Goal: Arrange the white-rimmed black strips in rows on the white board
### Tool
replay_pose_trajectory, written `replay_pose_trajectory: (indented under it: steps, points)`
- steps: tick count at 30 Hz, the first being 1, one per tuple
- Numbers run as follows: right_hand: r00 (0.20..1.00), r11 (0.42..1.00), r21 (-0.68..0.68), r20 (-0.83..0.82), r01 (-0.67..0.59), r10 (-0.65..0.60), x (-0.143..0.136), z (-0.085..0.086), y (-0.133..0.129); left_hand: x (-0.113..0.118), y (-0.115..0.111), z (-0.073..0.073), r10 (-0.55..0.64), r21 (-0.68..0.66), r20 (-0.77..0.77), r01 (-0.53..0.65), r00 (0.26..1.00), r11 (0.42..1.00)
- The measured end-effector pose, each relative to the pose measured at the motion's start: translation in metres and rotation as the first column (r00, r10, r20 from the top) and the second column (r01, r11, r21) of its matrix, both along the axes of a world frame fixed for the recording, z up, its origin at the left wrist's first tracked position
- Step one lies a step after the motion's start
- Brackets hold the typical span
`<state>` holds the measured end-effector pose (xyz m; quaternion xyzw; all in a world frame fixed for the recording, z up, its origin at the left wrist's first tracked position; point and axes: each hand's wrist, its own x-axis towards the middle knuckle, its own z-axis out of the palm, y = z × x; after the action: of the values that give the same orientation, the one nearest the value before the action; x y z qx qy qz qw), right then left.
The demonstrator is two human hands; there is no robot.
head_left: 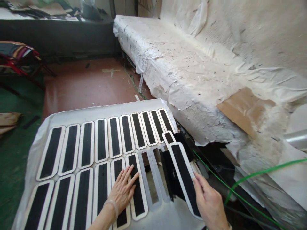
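My left hand (123, 187), with a pale band at the wrist, lies with fingers spread across two black panels with white rounded borders. Its fingertips touch the rightmost front-row panel (137, 191). My right hand (209, 201) grips another white-bordered black panel (183, 174) by its right edge, holding it tilted over the right side of the white-covered board (105, 108). Behind that panel the end of a similar one (169, 138) shows; the rest is hidden. Several more such panels (115, 137) lie side by side in two rows. Between my hands the board has long cut-out slots (150, 179).
To the right runs a long bench (168, 60) draped in stained white sheeting, with a brown paper piece (244, 108) on it. A green hose (261, 175) crosses the lower right. A red-framed seat (19, 60) stands at left. Reddish floor (83, 83) lies beyond the board.
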<state>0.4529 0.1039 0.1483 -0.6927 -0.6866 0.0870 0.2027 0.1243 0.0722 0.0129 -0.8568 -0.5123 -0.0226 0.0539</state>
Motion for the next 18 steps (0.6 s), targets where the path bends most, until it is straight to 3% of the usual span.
replay_pose_trajectory:
  steps: [4,7,10,14,18]
  points:
    - [0.993,0.994,-0.107,-0.118,-0.032,0.019,-0.042,-0.003,0.002,0.003,0.000,0.000,0.024,-0.028,0.023,-0.024,0.999,0.999]
    - [0.989,0.991,-0.114,-0.140,-0.071,0.055,-0.060,-0.011,-0.001,0.004,-0.001,-0.003,0.050,-0.062,0.049,-0.047,0.998,0.997]
    - [0.985,0.986,-0.161,-0.170,-0.037,0.009,-0.069,-0.018,-0.004,0.004,-0.003,-0.004,0.071,-0.095,0.078,-0.064,0.994,0.993]
    - [0.945,0.933,-0.360,-0.299,0.018,-0.134,-0.076,-0.020,-0.005,0.003,-0.004,-0.006,0.079,-0.113,0.099,-0.068,0.992,0.991]
    - [0.935,0.869,-0.493,-0.324,-0.040,-0.141,-0.080,-0.020,-0.006,0.003,-0.004,-0.007,0.082,-0.102,0.095,-0.072,0.992,0.992]
